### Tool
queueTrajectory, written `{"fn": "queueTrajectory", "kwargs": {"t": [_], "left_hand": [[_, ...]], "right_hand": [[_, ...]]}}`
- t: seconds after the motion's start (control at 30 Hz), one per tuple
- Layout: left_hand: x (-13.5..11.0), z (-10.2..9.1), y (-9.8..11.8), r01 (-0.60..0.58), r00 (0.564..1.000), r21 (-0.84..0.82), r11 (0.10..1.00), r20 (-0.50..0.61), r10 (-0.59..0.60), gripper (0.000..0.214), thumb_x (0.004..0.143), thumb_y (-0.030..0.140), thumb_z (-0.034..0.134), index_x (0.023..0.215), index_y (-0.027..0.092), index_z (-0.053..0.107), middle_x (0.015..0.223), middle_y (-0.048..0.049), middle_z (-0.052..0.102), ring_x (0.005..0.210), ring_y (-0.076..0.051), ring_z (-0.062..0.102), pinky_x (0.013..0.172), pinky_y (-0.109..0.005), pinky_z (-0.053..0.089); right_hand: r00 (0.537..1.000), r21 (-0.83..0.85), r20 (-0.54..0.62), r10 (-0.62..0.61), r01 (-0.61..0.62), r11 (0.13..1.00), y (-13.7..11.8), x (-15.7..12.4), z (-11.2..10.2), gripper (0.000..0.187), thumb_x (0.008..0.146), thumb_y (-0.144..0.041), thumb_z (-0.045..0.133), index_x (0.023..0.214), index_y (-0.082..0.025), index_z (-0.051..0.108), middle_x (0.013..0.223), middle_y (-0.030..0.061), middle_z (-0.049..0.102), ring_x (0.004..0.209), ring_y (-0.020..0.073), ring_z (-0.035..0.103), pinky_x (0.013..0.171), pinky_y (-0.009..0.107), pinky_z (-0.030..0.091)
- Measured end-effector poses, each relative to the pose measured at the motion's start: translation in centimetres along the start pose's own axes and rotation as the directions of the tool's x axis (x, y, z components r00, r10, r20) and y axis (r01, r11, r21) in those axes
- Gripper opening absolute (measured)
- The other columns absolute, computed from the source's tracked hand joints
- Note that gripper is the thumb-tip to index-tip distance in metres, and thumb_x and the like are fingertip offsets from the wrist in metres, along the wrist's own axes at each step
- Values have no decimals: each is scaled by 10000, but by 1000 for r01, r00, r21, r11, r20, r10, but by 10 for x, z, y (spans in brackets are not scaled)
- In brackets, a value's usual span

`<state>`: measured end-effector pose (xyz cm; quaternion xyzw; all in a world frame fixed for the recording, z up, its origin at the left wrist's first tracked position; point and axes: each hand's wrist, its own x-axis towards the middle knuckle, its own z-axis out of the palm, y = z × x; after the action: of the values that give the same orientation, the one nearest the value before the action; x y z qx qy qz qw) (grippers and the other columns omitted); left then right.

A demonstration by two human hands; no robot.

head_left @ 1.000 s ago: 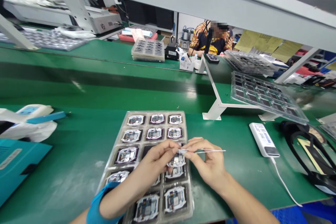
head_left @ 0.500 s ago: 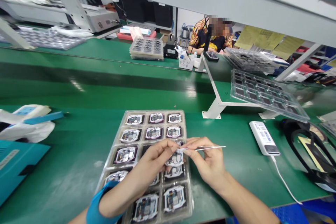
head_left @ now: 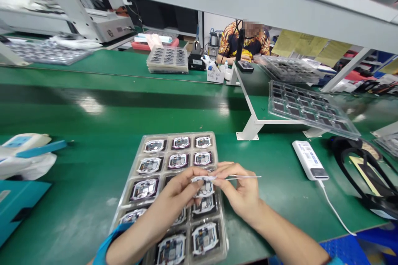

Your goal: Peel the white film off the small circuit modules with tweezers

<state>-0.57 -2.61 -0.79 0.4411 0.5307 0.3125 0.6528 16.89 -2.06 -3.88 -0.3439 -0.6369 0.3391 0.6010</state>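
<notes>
White-framed circuit module (head_left: 201, 179) is held just above a clear plastic blister tray (head_left: 186, 134), between both hands and over the tray's lower rows. The left hand (head_left: 175, 192) reaches in from the lower left, its thumb and fingers closed on the module's left end, with a blue sleeve cuff (head_left: 116, 232) at the wrist. The right hand (head_left: 241, 186) is almost touching the left, its thumb and fingers pinched around slim metal tweezers (head_left: 242, 177). Their tips appear to meet the module's right end, while the tail points away to the right. With the hands this close, one seems to be steadying the module so the tweezers can do fine work on it, and holding it over the tray keeps it near its pockets.

Similar modules (head_left: 180, 143) sit in dark pockets across the tray. One third-row pocket shows no module, though the left hand partly hides it. Right of the tray lies a white power bank (head_left: 309, 160) with a white cable (head_left: 334, 211). Left of it are a teal box (head_left: 18, 207) and a white plastic bag (head_left: 34, 165). Beyond the tray, a co-worker (head_left: 245, 41) sits at the far bench.
</notes>
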Motion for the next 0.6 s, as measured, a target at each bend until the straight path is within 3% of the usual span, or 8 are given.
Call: {"fn": "queueTrajectory", "kwargs": {"t": [0.17,0.33,0.5,0.6], "left_hand": [[3,0,2,7,1000,3,1000,-30,-7,175,812,425,675,873,261,686,884,22,627,800,-173,534,666,-227,477],[1,-2,6,3,999,-5,1000,-52,-3,182,843,433,634,886,258,663,856,13,625,839,-183,582,667,-230,467],[-2,-23,-4,-100,995,16,995,31,99,465,720,442,791,1107,295,579,824,19,670,850,-229,640,769,-328,505],[-7,-43,-15,-188,980,58,980,-60,192,399,732,410,803,1043,284,589,803,23,670,784,-218,625,727,-312,491]], "right_hand": [[994,-50,24,-102,103,993,3,0,1,60,877,-205,724,837,-234,690,804,33,818,750,204,787,890,417,607],[998,111,-63,25,-18,994,7,-4,3,52,880,-254,734,893,-230,689,886,53,808,855,216,779,824,389,634],[990,149,-118,80,-62,987,10,-3,0,88,874,-269,744,914,-229,676,909,53,798,905,224,769,852,408,625],[990,158,-123,68,-48,986,9,-3,-2,87,875,-262,745,919,-238,674,902,45,798,905,220,767,845,401,625]]}}
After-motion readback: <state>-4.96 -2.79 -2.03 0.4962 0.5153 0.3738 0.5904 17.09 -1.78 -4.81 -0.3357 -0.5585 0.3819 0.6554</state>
